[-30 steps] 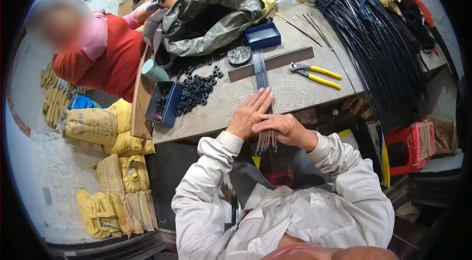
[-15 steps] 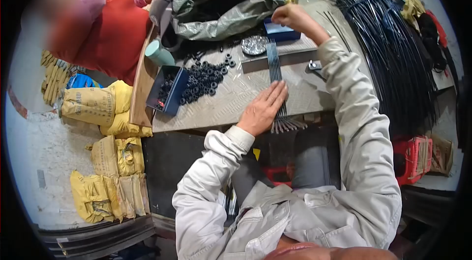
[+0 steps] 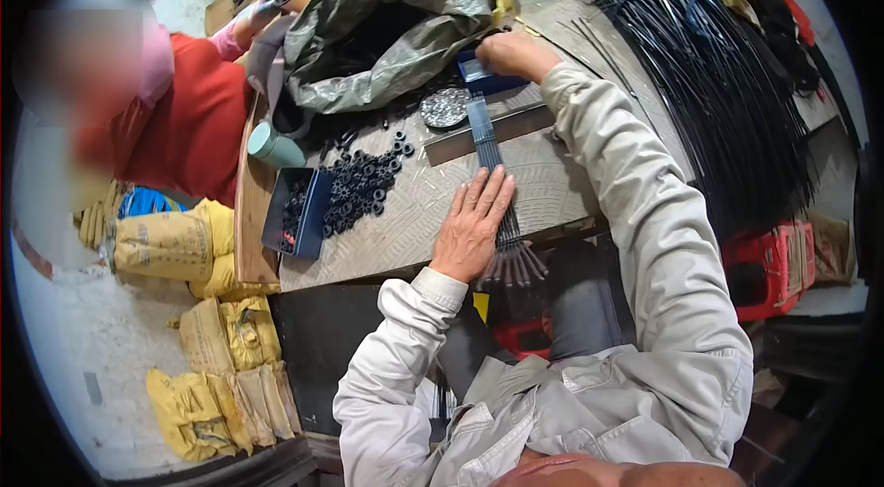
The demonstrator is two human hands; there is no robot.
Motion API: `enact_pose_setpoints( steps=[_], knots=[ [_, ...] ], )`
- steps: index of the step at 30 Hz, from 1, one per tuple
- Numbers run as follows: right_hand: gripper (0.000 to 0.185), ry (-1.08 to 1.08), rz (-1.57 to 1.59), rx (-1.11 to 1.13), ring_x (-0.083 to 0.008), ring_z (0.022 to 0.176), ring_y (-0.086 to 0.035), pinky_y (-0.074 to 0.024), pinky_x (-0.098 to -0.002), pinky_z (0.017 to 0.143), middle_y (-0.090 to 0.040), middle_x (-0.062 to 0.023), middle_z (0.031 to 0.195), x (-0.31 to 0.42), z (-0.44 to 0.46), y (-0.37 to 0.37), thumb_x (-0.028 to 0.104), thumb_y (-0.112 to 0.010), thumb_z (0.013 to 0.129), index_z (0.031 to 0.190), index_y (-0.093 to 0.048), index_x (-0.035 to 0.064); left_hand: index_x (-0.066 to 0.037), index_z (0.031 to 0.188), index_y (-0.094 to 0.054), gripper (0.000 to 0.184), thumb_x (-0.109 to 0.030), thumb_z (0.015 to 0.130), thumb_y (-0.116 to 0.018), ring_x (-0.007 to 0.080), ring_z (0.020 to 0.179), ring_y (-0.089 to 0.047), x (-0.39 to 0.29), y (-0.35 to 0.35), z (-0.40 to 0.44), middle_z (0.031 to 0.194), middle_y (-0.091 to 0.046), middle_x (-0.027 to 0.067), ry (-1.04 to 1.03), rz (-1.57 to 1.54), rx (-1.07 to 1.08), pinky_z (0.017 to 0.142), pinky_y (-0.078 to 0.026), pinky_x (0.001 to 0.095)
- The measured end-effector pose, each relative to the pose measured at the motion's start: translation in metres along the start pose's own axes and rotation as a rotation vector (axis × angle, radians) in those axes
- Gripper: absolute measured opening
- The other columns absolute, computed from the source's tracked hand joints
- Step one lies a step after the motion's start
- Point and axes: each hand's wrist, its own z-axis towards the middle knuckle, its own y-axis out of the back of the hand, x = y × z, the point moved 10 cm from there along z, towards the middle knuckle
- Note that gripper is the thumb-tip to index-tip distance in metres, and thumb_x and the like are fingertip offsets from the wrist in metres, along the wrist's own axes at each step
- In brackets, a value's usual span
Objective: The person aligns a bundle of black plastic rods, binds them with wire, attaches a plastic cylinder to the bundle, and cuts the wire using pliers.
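My left hand point(image 3: 471, 225) lies flat with fingers stretched out. It rests on a row of thin dark rods point(image 3: 488, 148) placed side by side, their bent near ends fanning past the table edge. The far ends lie over a metal bar point(image 3: 451, 146). Over at the small blue box point(image 3: 502, 82), my right hand point(image 3: 518, 55) is closed with its fingers bent down at the rim; whatever is in the fingertips is hidden. A round dish of shiny small pieces point(image 3: 445, 108) stands left of the rods' far ends.
Black rings point(image 3: 354, 192) lie scattered beside another blue bin point(image 3: 313, 215). Behind sit a turquoise cup point(image 3: 276, 146) and an open grey-green sack point(image 3: 322, 86). A bundle of long black rods point(image 3: 709, 119) fills the right. A person in red point(image 3: 189, 119) is at the left.
The view has shifted, so the table sits further left and lower. My right hand has come down from above to the blue box's rim. My left hand stays on the rods.
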Motion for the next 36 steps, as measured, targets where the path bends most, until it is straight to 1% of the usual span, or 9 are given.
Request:
enact_pose_setpoints(
  steps=[2, 4, 7, 9, 13, 16, 17, 24, 36],
  knots=[
    [0.007, 0.088, -0.063, -0.074, -0.0305, 0.07, -0.063, -0.0487, -0.0408, 0.06, -0.062, -0.0121, 0.069, 0.002, 0.007, -0.006, 0.012, -0.056, 0.071, 0.068, -0.059, 0.0073, -0.002, 0.134, -0.035, 0.088, -0.057, 0.07, -0.062, 0.0337, 0.131, -0.028, 0.001, 0.003, 0.0, 0.141, -0.032, 0.0164, 0.016, -0.137, -0.034, 0.105, -0.025, 0.0487],
    [0.009, 0.119, -0.032, -0.133, -0.0316, 0.065, -0.062, -0.0478, -0.0417, 0.056, -0.061, -0.0125, 0.066, 0.002, 0.004, -0.002, 0.013, -0.055, 0.071, 0.065, -0.059, 0.0077, -0.001, 0.132, -0.038, 0.088, -0.056, 0.069, -0.064, 0.035, 0.128, -0.032, -0.006, 0.008, -0.003, 0.138, -0.036, 0.0173, -0.012, -0.108, -0.05, 0.103, -0.028, 0.048],
    [0.012, 0.098, 0.001, -0.245, -0.031, 0.069, -0.063, -0.0486, -0.0422, 0.057, -0.063, -0.0138, 0.072, -0.007, 0.0, 0.006, 0.012, -0.054, 0.073, 0.067, -0.06, 0.0034, 0.002, 0.13, -0.04, 0.089, -0.057, 0.068, -0.065, 0.0365, 0.125, -0.038, -0.02, 0.013, -0.012, 0.134, -0.04, 0.0185, -0.019, -0.165, -0.081, 0.1, -0.032, 0.0472],
    [0.011, 0.185, 0.034, -0.328, -0.0322, 0.066, -0.062, -0.0485, -0.0428, 0.056, -0.062, -0.0143, 0.068, -0.001, -0.01, 0.013, 0.008, -0.053, 0.073, 0.065, -0.058, 0.0029, 0.002, 0.129, -0.04, 0.09, -0.058, 0.068, -0.065, 0.0367, 0.125, -0.038, -0.023, 0.011, -0.014, 0.134, -0.04, 0.0189, -0.022, -0.163, -0.079, 0.1, -0.032, 0.0471],
    [0.006, 0.08, 0.134, -0.437, -0.0293, 0.072, -0.06, -0.0444, -0.0403, 0.058, -0.06, -0.0088, 0.081, 0.008, -0.028, 0.037, 0.01, -0.052, 0.079, 0.08, -0.059, 0.0107, 0.003, 0.129, -0.04, 0.092, -0.058, 0.066, -0.067, 0.0376, 0.125, -0.037, -0.022, 0.009, -0.012, 0.134, -0.04, 0.0201, -0.011, -0.16, -0.063, 0.1, -0.032, 0.0472],
    [0.004, 0.173, 0.337, -0.303, -0.0281, 0.072, -0.059, -0.0435, -0.0389, 0.06, -0.057, -0.0067, 0.081, 0.031, -0.06, 0.04, 0.012, -0.056, 0.08, 0.083, -0.059, 0.0119, 0.0, 0.13, -0.041, 0.089, -0.059, 0.068, -0.064, 0.036, 0.125, -0.037, -0.022, 0.009, -0.004, 0.135, -0.039, 0.0176, -0.008, -0.164, -0.051, 0.101, -0.033, 0.0446],
    [0.01, 0.164, 0.399, -0.208, -0.0262, 0.078, -0.061, -0.0443, -0.0382, 0.064, -0.06, -0.0058, 0.084, 0.039, -0.075, 0.043, 0.009, -0.057, 0.077, 0.085, -0.062, 0.0127, 0.0, 0.13, -0.041, 0.089, -0.059, 0.068, -0.064, 0.036, 0.125, -0.037, -0.023, 0.008, -0.003, 0.135, -0.039, 0.0176, -0.014, -0.166, -0.043, 0.101, -0.033, 0.0446],
    [0.016, 0.062, 0.363, -0.103, -0.0239, 0.084, -0.061, -0.045, -0.0356, 0.068, -0.062, -0.0042, 0.088, 0.009, -0.103, 0.008, 0.011, -0.058, 0.077, 0.09, -0.068, 0.0158, 0.004, 0.128, -0.041, 0.09, -0.055, 0.067, -0.067, 0.0375, 0.125, -0.037, -0.026, 0.01, 0.0, 0.133, -0.041, 0.0203, -0.02, -0.149, -0.056, 0.101, -0.033, 0.0442],
    [0.019, 0.011, 0.334, -0.133, -0.0253, 0.085, -0.061, -0.0454, -0.0385, 0.068, -0.064, -0.0057, 0.088, 0.004, -0.103, 0.005, 0.008, -0.058, 0.071, 0.086, -0.068, 0.0145, 0.006, 0.128, -0.04, 0.091, -0.054, 0.066, -0.069, 0.0387, 0.126, -0.036, -0.027, 0.005, 0.001, 0.134, -0.039, 0.0222, -0.018, -0.137, -0.025, 0.1, -0.034, 0.0447]
  ],
)
